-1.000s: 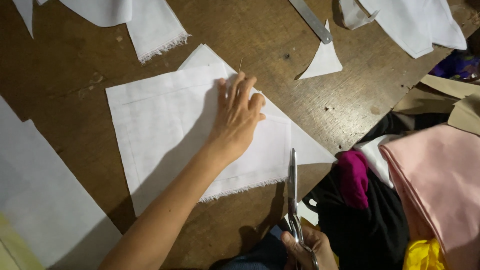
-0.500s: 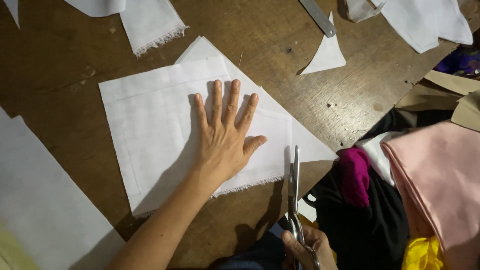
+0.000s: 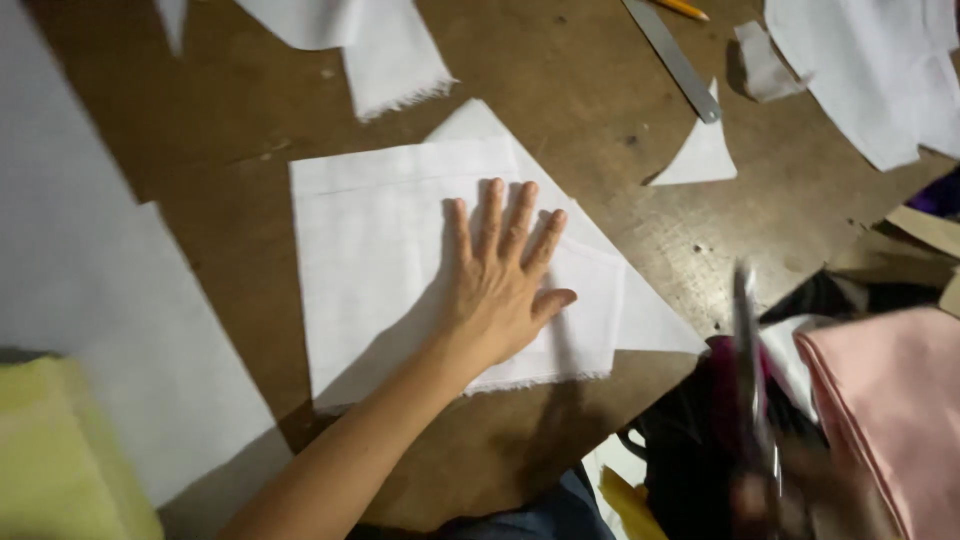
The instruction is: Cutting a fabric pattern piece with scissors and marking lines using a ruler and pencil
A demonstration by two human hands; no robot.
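Note:
My left hand (image 3: 500,285) lies flat with fingers spread on a folded white cloth piece (image 3: 390,250) on the brown wooden table (image 3: 570,70). A white triangular layer (image 3: 640,310) sticks out from under the cloth on the right. My right hand (image 3: 800,495), blurred at the lower right, grips a pair of scissors (image 3: 750,360) with the blades pointing away from me, just right of the cloth.
A large white sheet (image 3: 110,320) and a yellow-green fabric (image 3: 60,450) lie at the left. White scraps (image 3: 395,60), a small white triangle (image 3: 700,155), a metal ruler (image 3: 672,58) and a pencil (image 3: 680,8) lie at the back. Pink fabric (image 3: 890,400) and dark clothes pile up at the right.
My left hand went from curled on the cloth to flat and spread, sliding toward me. The right hand with the scissors has shifted right and blurs with motion. The view has shifted.

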